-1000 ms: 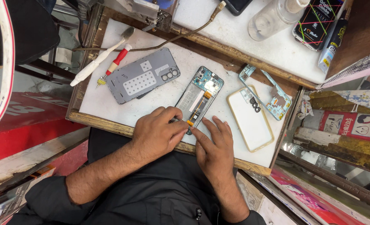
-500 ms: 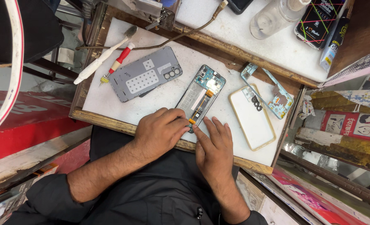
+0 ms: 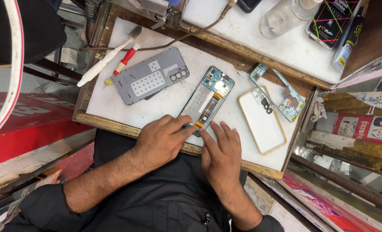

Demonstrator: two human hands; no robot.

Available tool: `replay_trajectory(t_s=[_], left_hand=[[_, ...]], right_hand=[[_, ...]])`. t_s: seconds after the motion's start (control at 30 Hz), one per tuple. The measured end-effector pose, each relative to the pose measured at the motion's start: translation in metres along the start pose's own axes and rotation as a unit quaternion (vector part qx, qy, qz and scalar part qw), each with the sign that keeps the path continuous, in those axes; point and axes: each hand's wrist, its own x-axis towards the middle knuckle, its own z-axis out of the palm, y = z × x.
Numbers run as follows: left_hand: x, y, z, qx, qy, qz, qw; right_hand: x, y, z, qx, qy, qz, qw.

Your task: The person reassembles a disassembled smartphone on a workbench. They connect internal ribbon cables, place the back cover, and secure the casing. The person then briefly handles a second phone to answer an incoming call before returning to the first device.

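Fingers (image 3: 190, 125) of the left hand (image 3: 163, 139) and right hand (image 3: 221, 152) pinch, apparently, the orange flex cable (image 3: 204, 115) at the opened phone's (image 3: 208, 99) near end, mid-worktop (image 3: 169, 101). Grey back cover (image 3: 150, 76) already off; reassembly remains.

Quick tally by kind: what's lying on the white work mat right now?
Opened phone under both hands: 1
Grey back cover: 1
Clear phone case: 1
Inner frame piece: 1
White brush: 1
Red-handled screwdriver: 1
Total: 6
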Motion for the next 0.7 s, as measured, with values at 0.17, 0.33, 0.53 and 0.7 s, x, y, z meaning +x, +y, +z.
replay_trajectory(t_s=[0.17, 0.33, 0.53, 0.7], left_hand=[[0.0007, -0.0015, 0.0019, -0.007, -0.013, -0.002, 1.0], [0.0019, -0.0043, 0.005, -0.051, -0.03, -0.028, 0.998], [0.0009, -0.0045, 0.0074, -0.048, -0.036, -0.026, 0.998], [-0.0021, -0.0025, 0.0093, -0.055, -0.031, -0.028, 0.998]], right_hand=[[0.0012, 0.0031, 0.0001, 0.0, 0.0, -0.006, 1.0], [0.0017, 0.0041, 0.0032, 0.017, 0.0, 0.004, 1.0], [-0.0012, 0.0056, 0.0029, 0.049, 0.001, 0.017, 0.999], [-0.0048, 0.0071, 0.0036, 0.042, -0.004, 0.011, 0.999]])
